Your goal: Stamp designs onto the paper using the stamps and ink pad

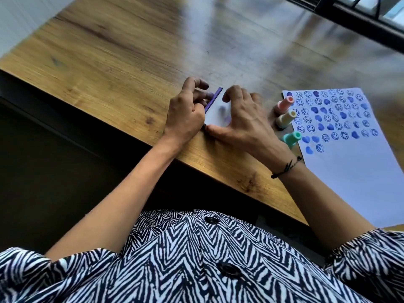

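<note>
A flat ink pad (216, 110) with a purple edge and a pale top smudged purple lies near the table's front edge. My left hand (188, 112) grips its left side with curled fingers. My right hand (242, 121) holds its right side, thumb along the near edge, fingers arched over the top. Whether the pad's lid is open or closed I cannot tell. To the right stand three stamps: a pink stamp (284, 104), a yellow stamp (286, 119) and a green stamp (291, 138). Beyond them lies the white paper (354, 171), its upper part covered with blue smiley and heart prints.
The wooden table (122, 53) stretches away to the left and far side; its front edge runs diagonally below my wrists. A dark metal frame (360, 20) crosses the top right corner. The picture is motion-blurred.
</note>
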`<state>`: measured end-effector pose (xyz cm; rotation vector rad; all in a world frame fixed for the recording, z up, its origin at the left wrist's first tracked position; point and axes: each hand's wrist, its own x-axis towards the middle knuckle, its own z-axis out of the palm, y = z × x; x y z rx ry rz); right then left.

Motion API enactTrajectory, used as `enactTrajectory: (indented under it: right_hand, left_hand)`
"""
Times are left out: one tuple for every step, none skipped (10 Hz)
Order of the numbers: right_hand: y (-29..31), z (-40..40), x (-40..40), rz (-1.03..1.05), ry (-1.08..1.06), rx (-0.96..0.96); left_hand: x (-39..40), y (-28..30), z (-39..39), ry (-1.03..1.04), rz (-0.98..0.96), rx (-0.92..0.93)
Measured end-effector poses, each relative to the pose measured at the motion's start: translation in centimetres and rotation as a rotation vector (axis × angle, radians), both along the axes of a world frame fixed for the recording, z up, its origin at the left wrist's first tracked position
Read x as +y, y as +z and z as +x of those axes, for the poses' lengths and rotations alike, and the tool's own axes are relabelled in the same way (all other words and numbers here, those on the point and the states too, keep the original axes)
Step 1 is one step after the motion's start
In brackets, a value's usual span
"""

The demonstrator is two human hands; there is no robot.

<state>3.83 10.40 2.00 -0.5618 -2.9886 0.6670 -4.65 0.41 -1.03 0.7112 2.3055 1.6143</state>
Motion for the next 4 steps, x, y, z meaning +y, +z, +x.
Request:
enactTrajectory:
  right_hand:
    - [0.13,-0.59,0.02,-0.003,-0.002,-0.001]
    - [0.11,-0.79,0.15,-0.020,-0.003,-0.007]
    - [0.26,-0.94,0.07,-0.071,-0.026,0.009]
    - [0.15,-0.51,0.13,-0.124,-0.002,-0.011]
  left_hand:
    - [0.03,0.06,-0.03,0.002,0.011,-0.016]
    - [-0.08,0.01,0.04,-0.007,0.015,-0.018]
    - [0.17,0.40,-0.19,-0.002,0.024,-0.029]
    - [0.28,0.35,0.31,0.048,0.028,0.008]
